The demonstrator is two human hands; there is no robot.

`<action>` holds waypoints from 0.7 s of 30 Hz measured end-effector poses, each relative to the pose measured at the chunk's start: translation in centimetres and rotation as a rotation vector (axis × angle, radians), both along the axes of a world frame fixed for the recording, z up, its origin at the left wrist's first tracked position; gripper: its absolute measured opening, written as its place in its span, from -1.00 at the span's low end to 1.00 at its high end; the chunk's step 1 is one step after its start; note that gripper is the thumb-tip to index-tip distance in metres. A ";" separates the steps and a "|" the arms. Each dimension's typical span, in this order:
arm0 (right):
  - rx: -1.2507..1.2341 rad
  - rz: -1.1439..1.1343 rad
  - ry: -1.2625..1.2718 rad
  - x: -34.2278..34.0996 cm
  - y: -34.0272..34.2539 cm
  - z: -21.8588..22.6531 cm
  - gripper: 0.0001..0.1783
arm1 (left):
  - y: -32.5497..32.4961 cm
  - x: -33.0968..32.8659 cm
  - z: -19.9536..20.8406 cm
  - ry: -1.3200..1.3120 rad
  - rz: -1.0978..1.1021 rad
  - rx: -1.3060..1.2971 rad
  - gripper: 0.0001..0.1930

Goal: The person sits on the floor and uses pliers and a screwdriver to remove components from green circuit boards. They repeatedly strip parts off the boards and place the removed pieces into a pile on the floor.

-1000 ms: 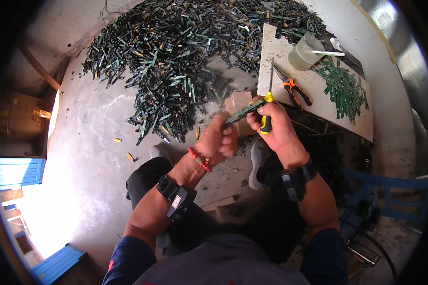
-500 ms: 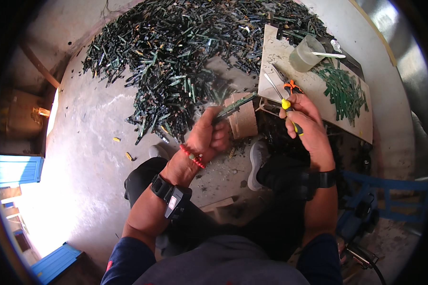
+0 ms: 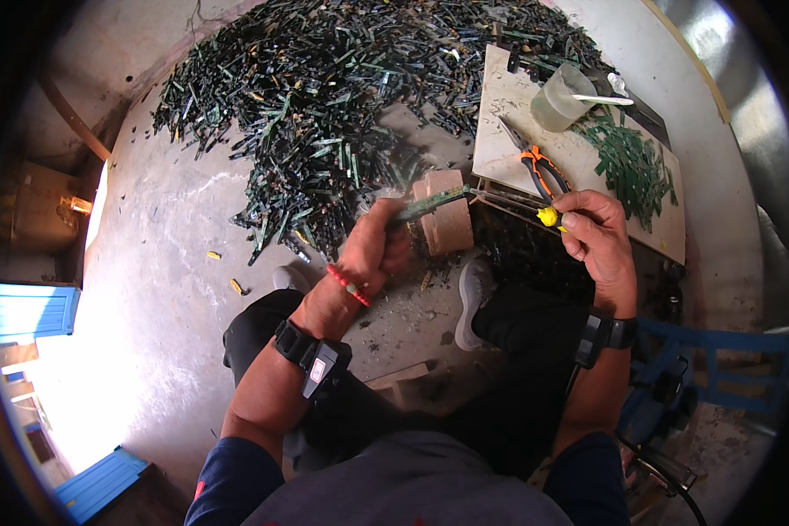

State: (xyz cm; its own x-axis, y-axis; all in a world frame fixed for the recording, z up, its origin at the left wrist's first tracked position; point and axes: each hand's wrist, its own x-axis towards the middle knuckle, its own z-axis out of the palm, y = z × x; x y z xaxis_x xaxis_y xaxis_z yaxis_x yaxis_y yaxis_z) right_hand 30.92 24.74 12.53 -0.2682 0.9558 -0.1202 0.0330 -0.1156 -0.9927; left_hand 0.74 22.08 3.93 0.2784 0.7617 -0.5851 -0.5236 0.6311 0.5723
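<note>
My left hand (image 3: 375, 245) is closed around one end of a narrow green strip (image 3: 438, 200), which looks like a slim circuit board. The strip points right, above a brown block-like piece (image 3: 450, 230). Pinched in the fingers of my right hand (image 3: 603, 241) is a screwdriver (image 3: 547, 216) with a yellow and black handle. Its thin shaft aims left at the strip's free end; whether the tip touches cannot be made out. Long-nose pliers (image 3: 542, 167) with orange and black handles lie on a pale board, just beyond my right hand.
A large heap of dark green strips (image 3: 324, 114) covers the floor ahead. On the pale board (image 3: 508, 105) stand a cloudy plastic cup (image 3: 559, 101) with a white stick across it and a pile of green strips (image 3: 631, 167). A blue metal frame (image 3: 728, 364) is at right.
My right hand has moved right and down, and the screwdriver has swung to point left at the strip's end. The pliers now show fully. My left hand has barely shifted.
</note>
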 end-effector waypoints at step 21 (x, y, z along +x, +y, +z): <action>-0.102 -0.073 0.016 0.3 0.2 -0.6 -0.80 | -0.4 -0.4 0.3 0.060 0.001 0.023 -0.47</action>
